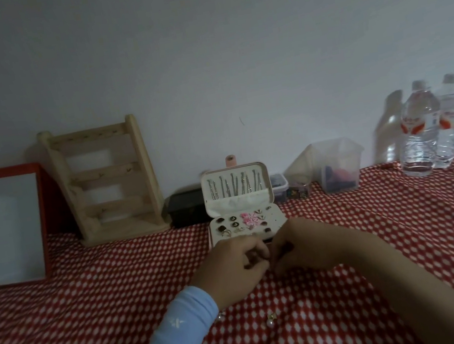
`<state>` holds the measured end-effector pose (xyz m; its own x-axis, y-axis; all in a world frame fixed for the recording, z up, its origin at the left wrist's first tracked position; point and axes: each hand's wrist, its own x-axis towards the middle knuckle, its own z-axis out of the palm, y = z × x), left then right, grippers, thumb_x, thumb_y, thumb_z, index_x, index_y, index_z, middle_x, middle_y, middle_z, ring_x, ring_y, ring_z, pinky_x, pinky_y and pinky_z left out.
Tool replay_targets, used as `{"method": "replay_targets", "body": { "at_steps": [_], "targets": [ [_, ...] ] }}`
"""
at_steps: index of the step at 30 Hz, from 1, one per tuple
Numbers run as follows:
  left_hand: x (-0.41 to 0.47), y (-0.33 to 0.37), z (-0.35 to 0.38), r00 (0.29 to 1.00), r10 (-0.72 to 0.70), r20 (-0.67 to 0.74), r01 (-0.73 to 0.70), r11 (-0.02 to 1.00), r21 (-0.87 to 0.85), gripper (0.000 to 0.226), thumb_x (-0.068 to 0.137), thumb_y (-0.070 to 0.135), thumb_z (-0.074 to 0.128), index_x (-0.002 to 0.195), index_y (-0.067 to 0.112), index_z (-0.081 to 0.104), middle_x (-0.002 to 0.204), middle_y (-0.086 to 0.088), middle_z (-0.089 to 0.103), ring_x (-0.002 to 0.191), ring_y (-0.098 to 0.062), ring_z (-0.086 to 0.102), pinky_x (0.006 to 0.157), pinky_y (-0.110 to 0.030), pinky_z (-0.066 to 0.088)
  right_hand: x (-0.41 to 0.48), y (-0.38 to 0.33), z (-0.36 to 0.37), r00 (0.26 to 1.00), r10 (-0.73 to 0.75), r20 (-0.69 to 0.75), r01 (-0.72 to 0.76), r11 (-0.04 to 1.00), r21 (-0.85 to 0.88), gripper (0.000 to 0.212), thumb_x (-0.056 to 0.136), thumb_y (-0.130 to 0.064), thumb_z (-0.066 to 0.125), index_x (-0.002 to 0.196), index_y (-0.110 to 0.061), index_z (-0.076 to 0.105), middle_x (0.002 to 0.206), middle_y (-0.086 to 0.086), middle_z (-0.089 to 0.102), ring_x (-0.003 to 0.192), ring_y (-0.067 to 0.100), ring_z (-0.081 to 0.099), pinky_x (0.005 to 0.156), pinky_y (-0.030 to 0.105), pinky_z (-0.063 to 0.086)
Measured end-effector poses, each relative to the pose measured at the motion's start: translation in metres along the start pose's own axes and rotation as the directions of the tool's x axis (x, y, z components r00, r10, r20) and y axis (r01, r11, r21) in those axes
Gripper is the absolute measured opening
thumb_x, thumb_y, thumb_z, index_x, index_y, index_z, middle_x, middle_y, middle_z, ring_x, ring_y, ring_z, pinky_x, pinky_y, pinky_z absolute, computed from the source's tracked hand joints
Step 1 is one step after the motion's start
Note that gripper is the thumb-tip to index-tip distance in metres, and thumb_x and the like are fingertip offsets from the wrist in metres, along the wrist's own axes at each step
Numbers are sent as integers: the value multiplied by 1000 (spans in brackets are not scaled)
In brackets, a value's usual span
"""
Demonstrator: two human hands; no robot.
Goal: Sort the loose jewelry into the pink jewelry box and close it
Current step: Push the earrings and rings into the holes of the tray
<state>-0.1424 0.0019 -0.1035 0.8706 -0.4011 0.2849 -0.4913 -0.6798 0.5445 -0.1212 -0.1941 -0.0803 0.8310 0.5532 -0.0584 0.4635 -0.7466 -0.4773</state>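
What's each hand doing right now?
Left hand: fingers curled, contents hidden; cannot tell.
Right hand: fingers curled, meeting the left's fingertips, contents hidden; cannot tell.

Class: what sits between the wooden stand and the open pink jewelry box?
A small dark box, standing beside the pink box; the head view shows it.

One pink jewelry box. Left of it: one dark box, one wooden rack, one red frame. Right of it: two small tubs, one large clear tub, two water bottles. In front of it: two pearl pieces, one blue wristband.
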Motion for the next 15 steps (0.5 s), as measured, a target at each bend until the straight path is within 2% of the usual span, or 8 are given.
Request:
{"method": "replay_targets", "body": {
  "at_steps": [3,5,7,9,12,15],
  "targets": [
    [-1,-3,6,997,-15,-72,10,998,-64,17,84,23,70,95,35,66,86,17,66,76,2,60,71,-14,51,-2,5,-1,995,-24,-94,36,991,131,7,90,-22,72,90,-28,76,84,-15,73,77,-6,65,73,9,48],
    [-1,-3,8,990,-31,-138,11,990,-142,23,84,19,72,93,39,65,87,18,67,77,2,62,72,-13,51,-5,6,-3,989,-16,-150,58,958,280,8,92,-17,70,88,-21,76,80,-11,73,70,-4,66,69,10,50],
    [1,-1,7,980,-51,-192,1,968,-250,30,83,14,74,93,42,67,87,20,69,79,3,65,73,-12,51,-6,7,-3,979,4,-204,89,893,441,8,93,-10,68,91,-8,76,72,-5,72,54,2,62,54,12,48],
    [3,0,7,974,-96,-205,9,922,-388,32,85,9,73,97,39,70,87,15,72,76,-3,69,71,-17,54,-5,8,0,972,36,-233,109,807,580,7,93,-7,67,92,-4,73,67,0,70,47,9,54,42,19,45],
    [4,0,5,967,-142,-213,15,862,-507,30,86,6,71,103,30,72,87,8,75,64,-15,69,66,-20,55,0,9,5,973,65,-221,116,693,712,10,93,-7,67,100,-1,67,76,10,73,48,16,54,40,23,45],
    [5,-1,5,966,-114,-233,-21,861,-509,27,85,4,70,96,28,75,83,8,76,59,-14,67,62,-18,53,2,9,7,974,62,-217,126,647,752,17,93,-7,68,106,-5,58,81,15,74,50,20,55,43,24,45]
  ]
}}
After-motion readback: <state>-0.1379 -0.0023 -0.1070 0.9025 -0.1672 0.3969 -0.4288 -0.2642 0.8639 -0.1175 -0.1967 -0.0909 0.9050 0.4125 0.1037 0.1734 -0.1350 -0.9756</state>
